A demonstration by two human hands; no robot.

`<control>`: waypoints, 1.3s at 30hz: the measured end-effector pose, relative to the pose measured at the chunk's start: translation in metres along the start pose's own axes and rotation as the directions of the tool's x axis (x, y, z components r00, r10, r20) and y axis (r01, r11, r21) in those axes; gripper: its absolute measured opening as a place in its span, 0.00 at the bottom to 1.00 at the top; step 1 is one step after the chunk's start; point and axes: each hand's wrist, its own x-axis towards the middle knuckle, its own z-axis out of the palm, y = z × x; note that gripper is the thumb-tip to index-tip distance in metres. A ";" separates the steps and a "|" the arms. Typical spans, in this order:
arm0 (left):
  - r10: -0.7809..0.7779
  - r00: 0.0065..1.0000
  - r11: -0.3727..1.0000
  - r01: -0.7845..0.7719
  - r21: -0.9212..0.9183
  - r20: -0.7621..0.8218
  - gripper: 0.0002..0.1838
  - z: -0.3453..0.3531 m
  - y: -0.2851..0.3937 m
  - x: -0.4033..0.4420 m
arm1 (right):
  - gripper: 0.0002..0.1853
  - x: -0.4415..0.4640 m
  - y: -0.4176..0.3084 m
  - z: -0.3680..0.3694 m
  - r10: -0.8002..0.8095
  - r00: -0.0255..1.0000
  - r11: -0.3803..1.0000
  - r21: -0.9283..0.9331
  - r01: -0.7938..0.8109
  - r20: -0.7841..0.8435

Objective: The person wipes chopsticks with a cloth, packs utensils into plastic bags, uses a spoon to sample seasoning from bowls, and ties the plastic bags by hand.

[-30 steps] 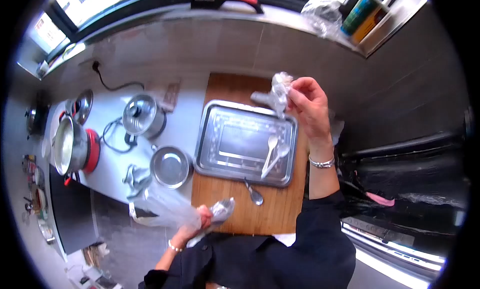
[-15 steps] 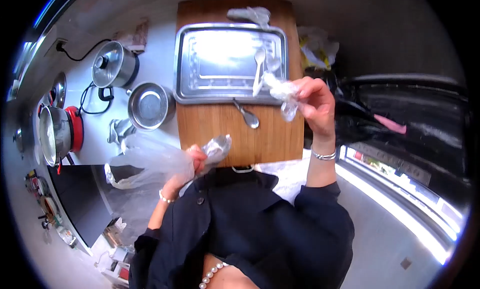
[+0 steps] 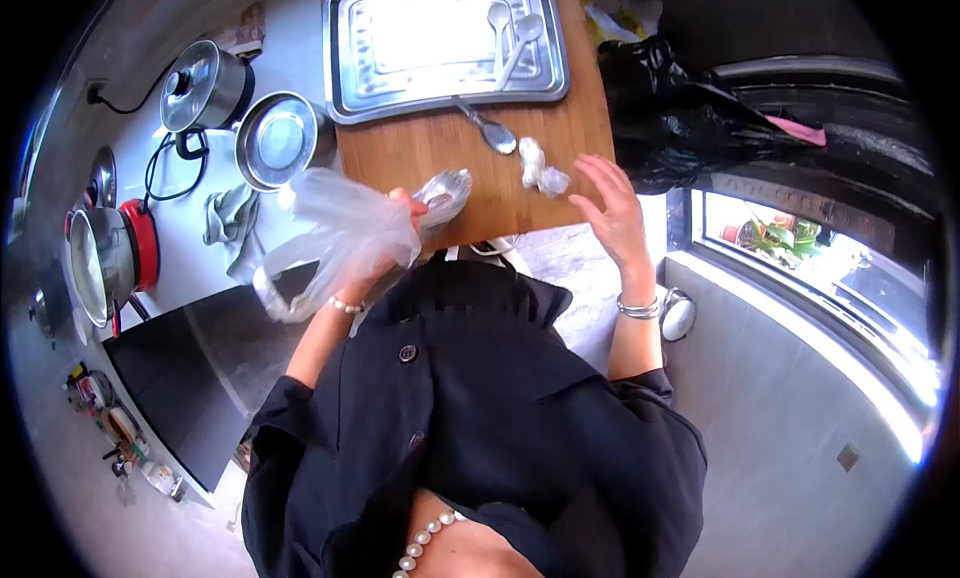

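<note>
My left hand is closed around a clear plastic bag, whose loose part hangs to the left. Shiny spoon-like shapes stick out on the hand's right side. My right hand is open, fingers spread, just off the right edge of the wooden board. Beside its fingertips a crumpled piece of clear plastic lies on the board. A dark-handled spoon rests between that plastic and the metal tray. Two pale spoons lie in the tray.
On the white counter at left are a lidded pot, an open steel pan, a grey cloth and a red-and-steel pot. A black plastic bag lies right of the board, above a bright window.
My right hand has let go of the crumpled plastic, which now lies on the board, and its fingers have spread. My left hand still grips the bag. The view has shifted downward.
</note>
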 end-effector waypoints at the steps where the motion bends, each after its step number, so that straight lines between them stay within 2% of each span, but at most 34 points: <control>1: -0.051 0.998 0.997 0.052 -0.057 0.021 0.08 0.003 0.004 -0.001 | 0.19 -0.008 -0.003 0.002 0.008 1.000 1.000 0.025 -0.008 0.001; 3: -0.141 0.988 0.975 0.148 -0.163 0.059 0.08 0.009 0.010 -0.002 | 0.19 -0.019 -0.009 0.008 0.011 1.000 0.997 0.074 -0.010 -0.005; 4: -0.205 0.976 0.978 0.207 -0.026 0.074 0.09 0.011 0.007 -0.006 | 0.23 -0.017 -0.031 0.011 0.059 0.997 0.930 0.361 -0.074 0.053; 6: -0.240 0.957 0.966 0.251 -0.055 0.163 0.11 0.011 -0.002 -0.015 | 0.32 -0.010 -0.076 0.028 -0.121 0.988 0.917 0.392 0.075 0.093; 7: -0.249 0.950 0.963 0.264 -0.056 0.189 0.11 0.012 -0.004 -0.019 | 0.40 -0.005 -0.092 0.040 -0.252 0.958 0.900 0.398 0.180 0.137; 8: -0.255 0.943 0.961 0.272 -0.054 0.215 0.12 0.013 -0.004 -0.023 | 0.42 0.000 -0.103 0.058 -0.391 0.906 0.869 0.391 0.304 0.163; 9: -0.261 0.935 0.958 0.282 -0.056 0.241 0.12 0.011 -0.003 -0.026 | 0.37 0.004 -0.117 0.066 -0.431 0.894 0.859 0.359 0.365 0.123; 11: -0.270 0.921 0.954 0.296 -0.053 0.283 0.13 0.008 0.000 -0.032 | 0.29 0.016 -0.119 0.088 -0.537 0.838 0.786 0.415 0.457 0.094; 14: -0.280 0.905 0.948 0.312 -0.053 0.320 0.14 0.005 0.003 -0.035 | 0.22 0.030 -0.119 0.096 -0.624 0.781 0.658 0.565 0.498 0.039; 17: -0.293 0.892 0.944 0.327 -0.042 0.345 0.15 -0.007 0.007 -0.040 | 0.15 0.018 -0.129 0.106 -0.531 0.845 0.614 0.717 0.329 0.066; 20: -0.312 0.868 0.938 0.345 -0.019 0.386 0.17 -0.024 0.014 -0.042 | 0.13 0.014 -0.151 0.073 -0.553 0.826 0.499 0.837 0.224 0.108; 23: -0.331 0.835 0.933 0.360 0.019 0.440 0.18 -0.039 0.020 -0.048 | 0.09 0.011 -0.153 0.076 -0.576 0.809 0.375 0.917 0.133 0.118; 26: -0.348 0.802 0.925 0.377 0.041 0.486 0.20 -0.051 0.028 -0.065 | 0.08 0.010 -0.166 0.091 -0.584 0.812 0.339 0.903 0.262 -0.017; 29: -0.354 0.794 0.921 0.387 0.038 0.494 0.21 -0.056 0.033 -0.078 | 0.09 0.014 -0.182 0.094 -0.630 0.776 0.337 0.890 0.308 -0.031; 31: -0.355 0.805 0.919 0.394 0.019 0.475 0.22 -0.055 0.036 -0.084 | 0.11 0.017 -0.188 0.091 -0.649 0.754 0.388 0.808 0.442 -0.101; 33: -0.347 0.833 0.922 0.387 -0.007 0.432 0.23 -0.056 0.035 -0.084 | 0.11 0.027 -0.191 0.090 -0.712 0.686 0.387 0.732 0.561 -0.150; 34: -0.339 0.852 0.923 0.383 -0.031 0.399 0.24 -0.051 0.034 -0.088 | 0.11 0.028 -0.198 0.093 -0.715 0.648 0.359 0.658 0.662 -0.262; 36: -0.319 0.888 0.925 0.368 -0.095 0.330 0.25 -0.040 0.032 -0.090 | 0.10 0.029 -0.197 0.100 -0.730 0.637 0.359 0.655 0.665 -0.247; 37: -0.314 0.902 0.920 0.366 -0.139 0.297 0.25 -0.036 0.032 -0.089 | 0.10 0.034 -0.203 0.096 -0.735 0.637 0.310 0.721 0.620 -0.232; 38: -0.312 0.912 0.912 0.366 -0.185 0.266 0.26 -0.030 0.032 -0.089 | 0.26 0.034 -0.196 0.105 -0.768 0.621 0.351 0.706 0.615 -0.159; 39: -0.307 0.922 0.907 0.358 -0.223 0.235 0.27 -0.031 0.033 -0.087 | 0.23 0.033 -0.201 0.107 -0.783 0.588 0.339 0.652 0.678 -0.204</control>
